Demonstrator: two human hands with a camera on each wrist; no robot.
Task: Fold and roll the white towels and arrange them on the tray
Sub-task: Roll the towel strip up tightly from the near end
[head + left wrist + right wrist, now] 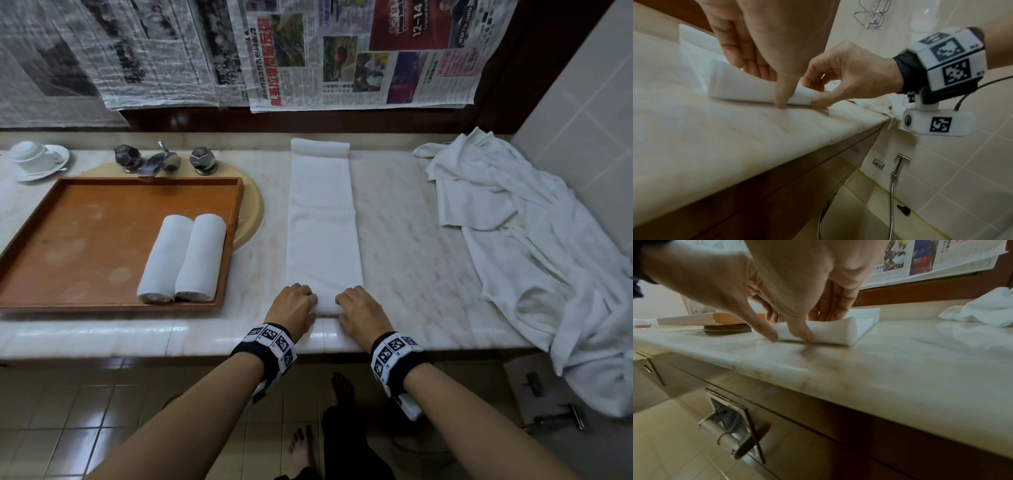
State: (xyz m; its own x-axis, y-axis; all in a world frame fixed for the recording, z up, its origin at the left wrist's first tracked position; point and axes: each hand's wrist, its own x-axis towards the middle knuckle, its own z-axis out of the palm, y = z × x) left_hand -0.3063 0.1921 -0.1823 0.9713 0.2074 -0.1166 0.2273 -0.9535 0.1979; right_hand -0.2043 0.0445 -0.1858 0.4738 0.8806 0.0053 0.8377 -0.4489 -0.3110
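- Your left hand (294, 306) and right hand (359, 308) both curl round the folded towel (323, 222)'s started roll at the surface (411, 240)'s near edge.
- Its long axis runs straight away from you, so roll forward.

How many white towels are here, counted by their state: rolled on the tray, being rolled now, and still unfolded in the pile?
Finished white towel rolls on the orange wooden tray: 2
Long folded white towel strip, near end gripped by left hand and right hand: 1
Crumpled pile of white cloth: 1 pile; separate towels cannot be counted
Total: 3 towels and 1 pile
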